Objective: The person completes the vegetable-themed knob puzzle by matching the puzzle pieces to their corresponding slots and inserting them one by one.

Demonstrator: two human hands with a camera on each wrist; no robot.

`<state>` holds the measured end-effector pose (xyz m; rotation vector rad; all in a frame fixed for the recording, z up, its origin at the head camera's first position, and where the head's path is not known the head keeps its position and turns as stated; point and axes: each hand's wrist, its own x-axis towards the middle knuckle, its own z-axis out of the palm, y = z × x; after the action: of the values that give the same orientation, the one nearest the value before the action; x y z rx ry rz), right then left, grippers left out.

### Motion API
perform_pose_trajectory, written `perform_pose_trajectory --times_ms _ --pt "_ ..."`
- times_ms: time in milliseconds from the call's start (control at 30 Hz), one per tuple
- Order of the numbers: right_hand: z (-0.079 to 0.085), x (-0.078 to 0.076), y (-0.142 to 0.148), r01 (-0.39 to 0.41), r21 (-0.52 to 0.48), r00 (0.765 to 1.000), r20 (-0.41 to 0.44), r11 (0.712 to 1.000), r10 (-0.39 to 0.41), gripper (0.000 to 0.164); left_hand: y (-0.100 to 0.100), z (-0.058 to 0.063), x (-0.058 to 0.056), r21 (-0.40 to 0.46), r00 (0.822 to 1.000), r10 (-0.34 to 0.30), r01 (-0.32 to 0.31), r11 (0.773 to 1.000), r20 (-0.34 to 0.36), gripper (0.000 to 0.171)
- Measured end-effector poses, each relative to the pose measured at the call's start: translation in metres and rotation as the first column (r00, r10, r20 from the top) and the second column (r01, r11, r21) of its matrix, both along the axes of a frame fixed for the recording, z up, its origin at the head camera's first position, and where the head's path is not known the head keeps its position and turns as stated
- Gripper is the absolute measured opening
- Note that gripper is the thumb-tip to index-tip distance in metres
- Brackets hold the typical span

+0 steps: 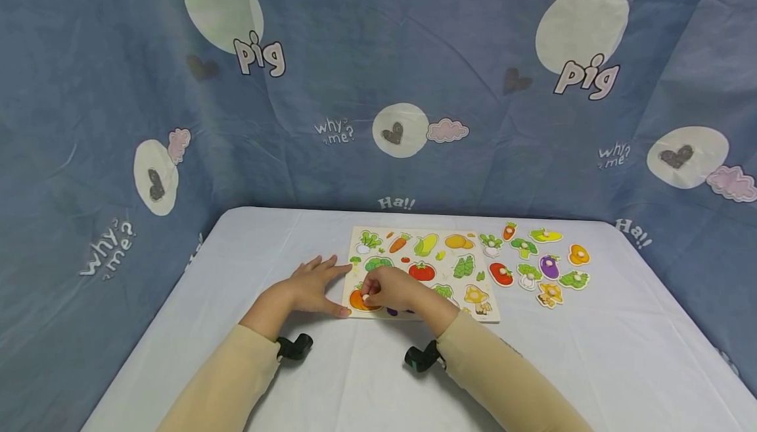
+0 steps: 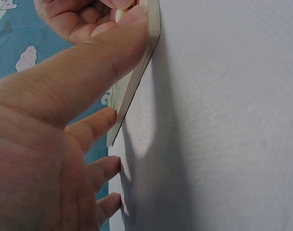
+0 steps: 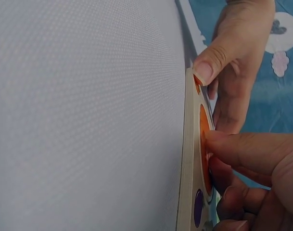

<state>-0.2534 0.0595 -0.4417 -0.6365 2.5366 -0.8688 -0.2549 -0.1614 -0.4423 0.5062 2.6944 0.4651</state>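
A wooden vegetable puzzle board (image 1: 443, 271) lies on the white table. My right hand (image 1: 393, 287) is over its near left corner, its thumb and fingers pinching the pale knob of an orange pumpkin piece (image 1: 357, 300). In the right wrist view, that pumpkin piece (image 3: 203, 127) lies against the board's face; whether it is fully seated I cannot tell. My left hand (image 1: 310, 287) is spread at the board's left side. Its thumb (image 2: 122, 50) presses the near left corner, and the index fingertip touches the left edge. The right hand hides part of the pumpkin and nearby pictures.
Right of the board lie several loose knobbed pieces, among them a tomato (image 1: 501, 275), an eggplant (image 1: 549, 266), a carrot (image 1: 509, 231), a corn (image 1: 545, 235) and a mushroom piece (image 1: 550, 295). A blue printed cloth (image 1: 331, 175) hangs behind the table.
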Motion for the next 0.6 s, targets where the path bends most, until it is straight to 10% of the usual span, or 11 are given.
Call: perform_pose_trajectory --times_ms 600 --pt "0.015 0.012 0.021 0.006 -0.076 0.999 -0.038 0.997 -0.008 0.005 0.001 0.0 0.0 -0.01 1.0 0.006 -0.006 1.0 0.0 0.101"
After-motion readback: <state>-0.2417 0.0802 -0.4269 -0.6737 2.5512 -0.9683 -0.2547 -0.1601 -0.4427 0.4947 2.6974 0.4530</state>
